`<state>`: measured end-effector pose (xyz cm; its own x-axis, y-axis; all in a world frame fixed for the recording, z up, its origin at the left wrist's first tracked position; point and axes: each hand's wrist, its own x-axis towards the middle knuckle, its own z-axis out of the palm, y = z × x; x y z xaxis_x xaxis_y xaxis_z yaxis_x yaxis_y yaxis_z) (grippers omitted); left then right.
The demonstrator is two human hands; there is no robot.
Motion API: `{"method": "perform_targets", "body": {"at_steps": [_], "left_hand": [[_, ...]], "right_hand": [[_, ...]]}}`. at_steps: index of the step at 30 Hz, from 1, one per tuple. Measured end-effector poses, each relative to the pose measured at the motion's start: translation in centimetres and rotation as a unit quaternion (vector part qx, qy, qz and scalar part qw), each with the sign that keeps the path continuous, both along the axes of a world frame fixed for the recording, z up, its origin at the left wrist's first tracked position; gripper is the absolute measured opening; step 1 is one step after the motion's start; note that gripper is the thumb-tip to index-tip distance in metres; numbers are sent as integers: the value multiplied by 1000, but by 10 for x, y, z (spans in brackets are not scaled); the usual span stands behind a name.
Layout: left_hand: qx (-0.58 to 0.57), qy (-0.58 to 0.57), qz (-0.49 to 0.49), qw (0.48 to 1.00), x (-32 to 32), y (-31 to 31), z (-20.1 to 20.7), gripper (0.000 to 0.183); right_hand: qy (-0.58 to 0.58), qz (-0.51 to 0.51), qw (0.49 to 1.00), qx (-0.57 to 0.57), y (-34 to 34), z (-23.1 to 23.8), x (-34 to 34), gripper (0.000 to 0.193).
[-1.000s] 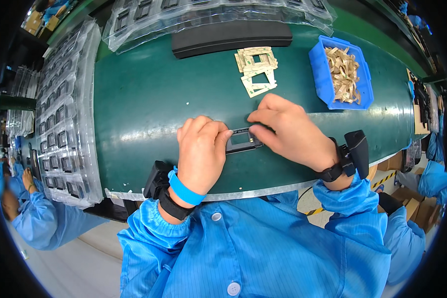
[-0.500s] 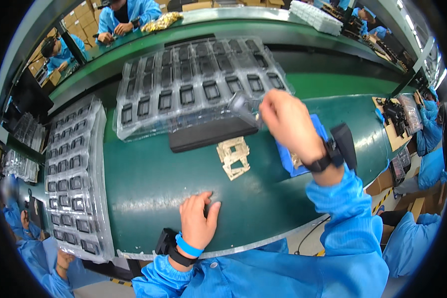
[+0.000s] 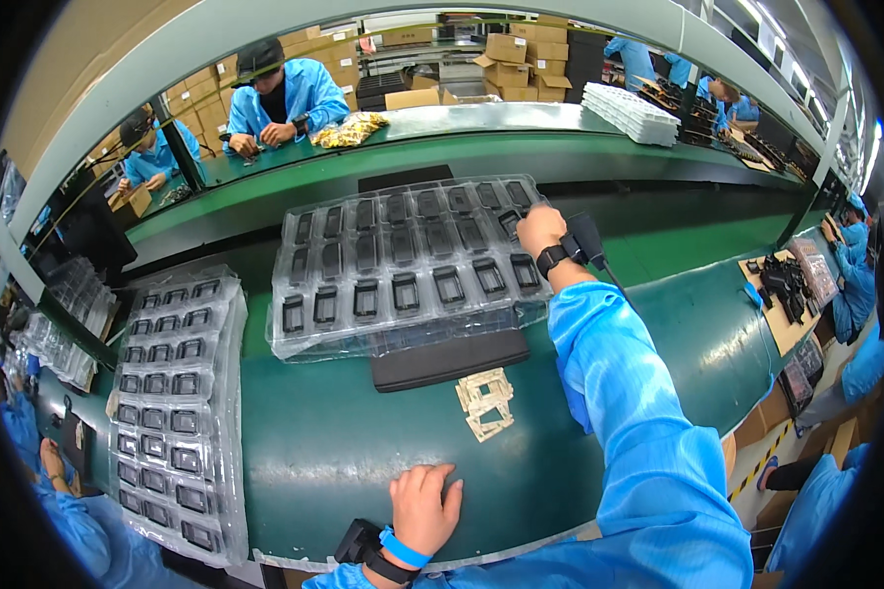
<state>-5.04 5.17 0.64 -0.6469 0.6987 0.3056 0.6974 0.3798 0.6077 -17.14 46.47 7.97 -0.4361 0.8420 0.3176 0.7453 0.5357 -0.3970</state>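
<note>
My right hand reaches to the far right corner of a clear plastic tray. Its fingers are closed on a small black rectangular frame, which sits tilted at a compartment there. The tray's compartments hold rows of black rectangular pieces; those in the near row, such as one black frame, show open centres. On the green tabletop lies my left hand, palm down, fingers loosely apart and holding nothing. Between my hands and the tray is a small pile of beige cut-out pieces.
A second clear tray of black frames stands at left. Beneath the main tray's near edge is a black flat block. My right sleeve mostly covers a blue bin. Co-workers sit across a raised green ledge and at both sides.
My right hand has moved from above the tray's near right side to its far right corner, carrying the frame. The view has tilted upward; my left hand stays on the table.
</note>
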Motion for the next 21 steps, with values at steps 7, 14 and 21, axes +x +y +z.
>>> {"method": "perform_targets", "body": {"at_steps": [7, 14, 21], "left_hand": [[6, -9, 0, 1000, 0, 2, -2, 24], [11, -7, -4, 1000, -1, 4, -5, 22], [17, -2, -7, 1000, 2, 2, -10, 21]], "right_hand": [[-73, 28, 996, 40, -3, -9, -29, 20], [-115, 114, 986, 33, -33, -12, -63, 26], [-30, 151, 987, -47, -62, 30, -36, 28]]}}
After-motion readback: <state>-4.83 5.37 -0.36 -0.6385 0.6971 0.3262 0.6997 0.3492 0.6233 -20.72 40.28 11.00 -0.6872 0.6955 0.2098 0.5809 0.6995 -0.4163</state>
